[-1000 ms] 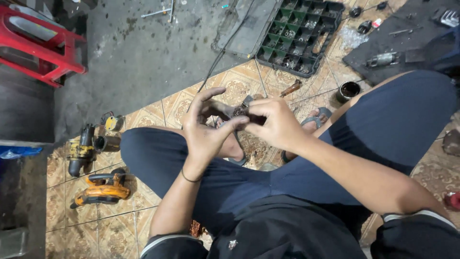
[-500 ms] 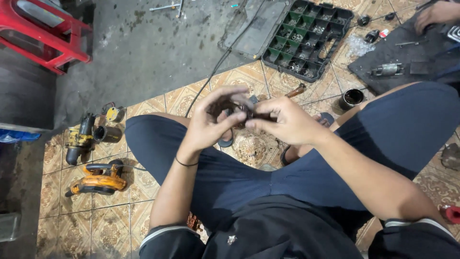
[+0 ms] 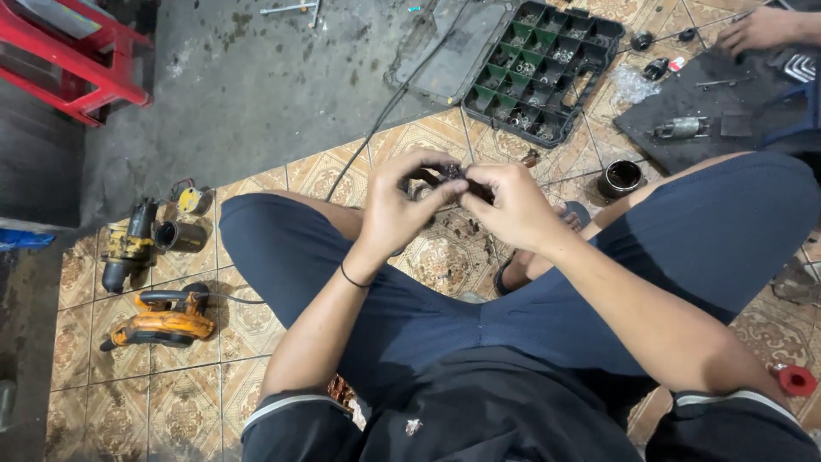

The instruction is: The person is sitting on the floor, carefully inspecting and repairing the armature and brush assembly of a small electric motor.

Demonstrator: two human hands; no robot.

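Person sits on patterned tile floor (image 3: 445, 257), legs in dark blue shorts spread wide, both hands raised over the gap between the knees. Left hand (image 3: 398, 210) and right hand (image 3: 513, 210) meet fingertip to fingertip around 1 small dark part (image 3: 453, 174), held centre frame, above the tiles. The part looks black or dark grey, metallic, mostly covered by fingers; exact shape cannot be told. Left hand fingers curl over it from the top, thumb below; right hand pinches it from the right side, fingers closed tight on it. Thin black band on left wrist.

Far centre: open black organiser case (image 3: 539, 73) with green compartments holding small bits, lid lying flat to its left. A black cable (image 3: 376, 128) runs from far to the hands area. Just right of the hands, a round black cup-like part (image 3: 619, 178) stands on the tiles. Far right: another person's hand (image 3: 757, 30) over a dark mat (image 3: 684, 107) with a small metal motor piece on it.

Left: 1 dismantled yellow-black power tool (image 3: 128, 244) with a black cylinder beside it, nearer 1 orange tool (image 3: 162, 318). Far left: red plastic stool (image 3: 73, 64). Near right: small red cap (image 3: 797, 380)
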